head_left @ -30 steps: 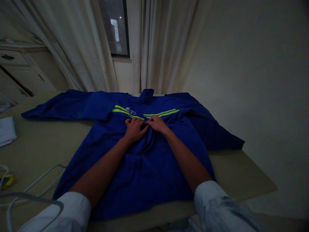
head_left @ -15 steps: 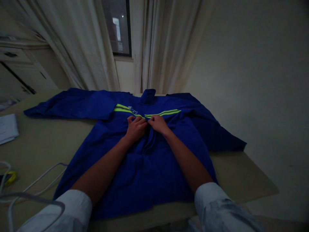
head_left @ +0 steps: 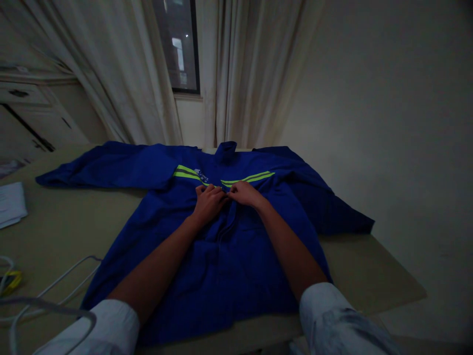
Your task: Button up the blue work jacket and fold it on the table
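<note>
A blue work jacket [head_left: 258,266] with yellow-green stripes across the chest lies spread on the table, front side up, collar at the far side and sleeves out to both sides. My left hand [head_left: 210,201] is closed on the edge of the jacket's front opening, just below the chest stripe. Right beside it, my right hand [head_left: 244,193] pinches the front edge from the other side. The fingertips of both hands nearly meet. Whatever small part lies between them, such as a fastener, is hidden by the fingers.
Papers [head_left: 12,203] lie at the table's left edge. White cables [head_left: 61,283] and a yellow-and-black item [head_left: 12,282] are at the near left. Behind the table [head_left: 380,276] hang curtains [head_left: 247,69] beside a window. A cabinet [head_left: 29,113] stands at the back left, a wall at the right.
Both hands stay at the front opening, with the fingers shifting slightly and the right hand turning a little flatter. The whole scene sits slightly lower in view. The jacket keeps its place.
</note>
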Demonstrator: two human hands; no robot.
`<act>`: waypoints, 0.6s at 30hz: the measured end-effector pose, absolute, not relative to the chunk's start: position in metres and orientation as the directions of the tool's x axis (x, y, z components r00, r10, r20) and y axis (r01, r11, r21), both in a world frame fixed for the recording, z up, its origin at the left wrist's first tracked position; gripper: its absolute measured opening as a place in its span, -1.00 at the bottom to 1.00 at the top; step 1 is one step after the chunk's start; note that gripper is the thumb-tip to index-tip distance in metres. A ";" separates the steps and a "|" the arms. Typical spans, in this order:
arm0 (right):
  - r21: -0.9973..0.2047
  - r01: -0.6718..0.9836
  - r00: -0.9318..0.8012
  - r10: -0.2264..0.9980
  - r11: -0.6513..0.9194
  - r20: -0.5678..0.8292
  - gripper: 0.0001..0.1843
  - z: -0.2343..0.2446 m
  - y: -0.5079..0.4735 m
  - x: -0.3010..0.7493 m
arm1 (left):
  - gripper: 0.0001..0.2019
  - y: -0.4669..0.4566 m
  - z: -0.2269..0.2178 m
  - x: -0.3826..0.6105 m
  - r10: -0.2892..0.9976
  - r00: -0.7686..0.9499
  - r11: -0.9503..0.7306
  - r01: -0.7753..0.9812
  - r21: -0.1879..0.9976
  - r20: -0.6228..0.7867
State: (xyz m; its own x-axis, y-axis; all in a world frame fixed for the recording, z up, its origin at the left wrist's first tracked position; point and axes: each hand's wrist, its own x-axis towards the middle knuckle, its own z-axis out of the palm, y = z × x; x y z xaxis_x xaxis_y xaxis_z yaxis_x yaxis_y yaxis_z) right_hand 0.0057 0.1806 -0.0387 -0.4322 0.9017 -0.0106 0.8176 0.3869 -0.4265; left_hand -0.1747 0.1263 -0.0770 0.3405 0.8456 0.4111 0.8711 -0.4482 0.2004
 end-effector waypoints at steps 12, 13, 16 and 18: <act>-0.483 0.793 -0.404 0.914 0.370 0.036 -0.86 -0.038 0.179 -0.002 | -0.81 0.126 -0.073 -0.183 0.656 0.535 -0.584 0.806 -0.090 0.533; -0.501 0.787 -0.401 0.916 0.359 0.026 -0.87 -0.038 0.179 -0.002 | -0.82 0.126 -0.073 -0.183 0.639 0.550 -0.591 0.799 -0.116 0.538; -0.536 0.786 -0.384 0.923 0.310 -0.029 -0.86 -0.039 0.178 0.000 | -0.81 0.124 -0.076 -0.184 0.614 0.570 -0.603 0.785 -0.142 0.546; -0.537 0.800 -0.364 0.928 0.268 -0.079 -0.83 -0.038 0.178 0.002 | -0.81 0.124 -0.078 -0.183 0.619 0.562 -0.610 0.784 -0.115 0.549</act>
